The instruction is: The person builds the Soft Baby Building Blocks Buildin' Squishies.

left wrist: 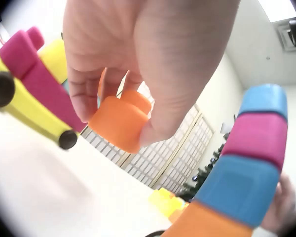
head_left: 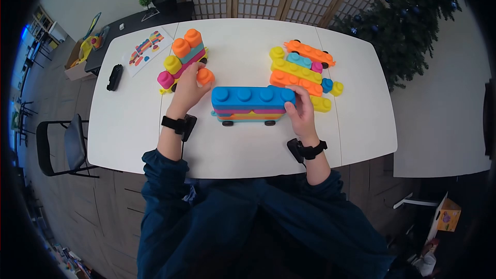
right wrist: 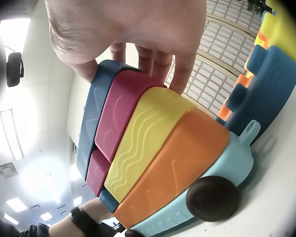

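Near the table's middle stands a wheeled block car [right wrist: 163, 148], layered light blue, orange, yellow and pink, topped by a long blue block [head_left: 243, 98]. My right hand [head_left: 304, 113] grips that blue block at its right end, thumb in front and fingers behind. In my left hand [head_left: 187, 92] is a small orange block [left wrist: 119, 123], pinched between thumb and fingers. The left hand is right beside a second car on a yellow wheeled base [left wrist: 34, 118]. It carries pink, yellow and teal blocks, with two orange blocks [head_left: 182, 47] on top.
Loose blocks lie at the right, among them a long yellow block [head_left: 297, 71] and an orange wheeled base [head_left: 310, 52]. A printed picture sheet [head_left: 147, 49] and a black object [head_left: 114, 77] lie at the left of the white table [head_left: 248, 152].
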Demonstrator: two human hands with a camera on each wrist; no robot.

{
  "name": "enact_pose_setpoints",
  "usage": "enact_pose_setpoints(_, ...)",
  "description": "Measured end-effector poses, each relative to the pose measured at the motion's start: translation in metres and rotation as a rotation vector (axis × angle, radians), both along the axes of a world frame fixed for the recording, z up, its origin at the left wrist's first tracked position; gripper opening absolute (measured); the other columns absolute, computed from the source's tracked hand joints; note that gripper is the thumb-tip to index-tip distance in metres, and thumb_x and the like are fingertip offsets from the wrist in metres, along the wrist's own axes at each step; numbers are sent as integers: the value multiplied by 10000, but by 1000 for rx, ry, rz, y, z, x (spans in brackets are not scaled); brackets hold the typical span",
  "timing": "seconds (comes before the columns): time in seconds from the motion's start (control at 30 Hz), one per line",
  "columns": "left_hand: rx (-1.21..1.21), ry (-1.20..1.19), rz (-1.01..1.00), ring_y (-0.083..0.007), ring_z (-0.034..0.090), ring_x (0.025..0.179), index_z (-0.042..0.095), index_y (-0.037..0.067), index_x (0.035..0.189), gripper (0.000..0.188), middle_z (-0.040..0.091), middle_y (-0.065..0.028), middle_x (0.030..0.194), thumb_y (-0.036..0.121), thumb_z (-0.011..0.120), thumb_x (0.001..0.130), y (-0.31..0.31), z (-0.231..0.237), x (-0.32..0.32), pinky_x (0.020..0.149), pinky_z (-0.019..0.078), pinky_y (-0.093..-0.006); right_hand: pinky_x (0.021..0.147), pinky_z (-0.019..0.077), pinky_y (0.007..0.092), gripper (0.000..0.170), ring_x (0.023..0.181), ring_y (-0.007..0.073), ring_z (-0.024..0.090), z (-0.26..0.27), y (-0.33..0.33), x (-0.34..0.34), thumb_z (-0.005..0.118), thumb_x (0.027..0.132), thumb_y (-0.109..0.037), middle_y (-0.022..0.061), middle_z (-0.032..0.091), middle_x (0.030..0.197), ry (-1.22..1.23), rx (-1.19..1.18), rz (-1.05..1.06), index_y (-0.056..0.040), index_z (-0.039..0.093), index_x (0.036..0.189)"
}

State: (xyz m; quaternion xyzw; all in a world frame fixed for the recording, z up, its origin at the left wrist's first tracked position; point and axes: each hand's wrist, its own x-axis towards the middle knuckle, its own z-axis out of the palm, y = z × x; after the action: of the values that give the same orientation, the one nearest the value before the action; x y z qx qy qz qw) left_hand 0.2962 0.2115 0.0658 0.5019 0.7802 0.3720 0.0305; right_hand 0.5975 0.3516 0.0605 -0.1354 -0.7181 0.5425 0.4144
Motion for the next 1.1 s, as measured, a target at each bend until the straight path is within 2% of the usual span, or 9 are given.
enact_pose_setpoints(0.07,76,-194,-33,-230,645,1034,598,49,1224,467,674,-100,1119,167,787,813,-10,34,6,865,529,-322,1004,463,323,387,1142,176,583,0,0,-1,664,976,-170,89,579,1258,6,6,0,-20,540,1310)
enact_pose_setpoints(0.1,99,-227,-60,-166,628,1085,602,45,1255,484,656,-77,1151,156,800,827,-16,48,9,927,499,-292,1006,461,323,387,1142,176,582,1,-1,-1,664,975,-168,89,579,1259,10,12,0,-19,539,1311)
enact_pose_setpoints(0.33,281,-280,-365,-196,624,1058,627,83,1312,530,650,-63,1195,159,805,819,-36,104,32,870,501,-304,1008,460,324,382,1140,176,581,1,-2,-3,656,982,-171,84,578,1255,29,12,9,-20,539,1314)
enact_pose_setpoints(0.37,216,-276,-406,-201,607,1135,611,75,1329,537,641,-74,1252,153,802,833,-38,108,33,940,478,-320,1008,460,324,382,1140,176,581,1,-2,-4,655,984,-174,83,578,1254,31,4,9,-20,539,1314)
enact_pose_setpoints(0.4,151,-272,-446,-205,589,1212,596,68,1346,545,632,-86,1310,147,799,847,-39,109,34,1010,455,-336,1008,460,324,382,1139,176,581,1,-2,-4,655,986,-178,82,578,1253,32,-4,7,-20,539,1314)
enact_pose_setpoints(0.53,107,-262,-434,-204,595,1195,606,69,1336,563,637,-76,1322,170,826,828,-42,109,37,1004,453,-336,1010,461,327,385,1138,177,583,1,-2,-3,657,987,-184,83,578,1254,29,-9,11,-18,538,1313)
enact_pose_setpoints(0.63,90,-250,-506,-209,608,1170,621,73,1321,556,655,-66,1294,185,836,820,-43,99,38,980,464,-331,1017,460,333,390,1145,182,583,1,-2,-3,661,987,-191,86,580,1258,30,-1,15,-16,538,1313)
enact_pose_setpoints(0.7,180,-222,-482,-214,633,1040,655,85,1269,507,693,-62,1186,175,840,805,-40,92,43,867,507,-319,1023,458,338,396,1156,189,583,0,-2,-3,659,988,-200,91,579,1267,30,-4,3,-14,535,1315)
enact_pose_setpoints(1.1,186,-207,-466,-243,630,1052,628,91,1303,514,672,-79,1223,119,813,824,-46,83,50,876,516,-330,1041,444,336,414,1167,184,575,1,-1,-1,665,986,-198,94,582,1266,14,-29,22,-8,526,1326)
